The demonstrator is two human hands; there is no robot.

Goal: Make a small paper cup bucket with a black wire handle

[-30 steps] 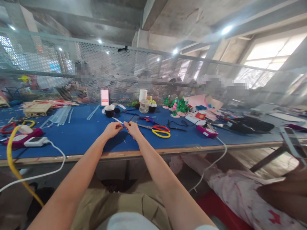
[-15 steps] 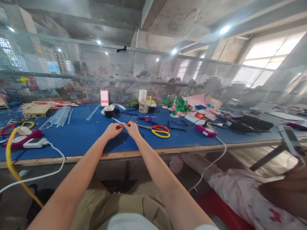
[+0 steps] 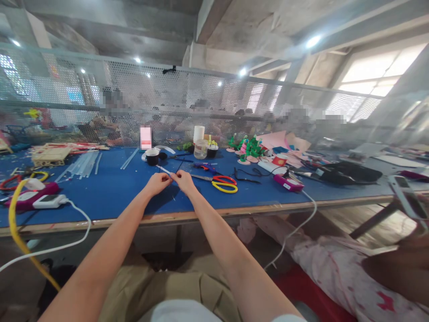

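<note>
- Your left hand point(image 3: 157, 182) and right hand point(image 3: 183, 180) meet fingertip to fingertip above the blue worktop point(image 3: 110, 190), both pinched shut on a thin clear stick point(image 3: 164, 170) that juts away from your left hand.
- Keep both pinches close together and steady, so the stick doesn't flex or slip.
- Red-and-yellow scissors point(image 3: 224, 183) lie just right of your right hand.
- A black cup point(image 3: 153, 156) stands beyond your hands.
</note>
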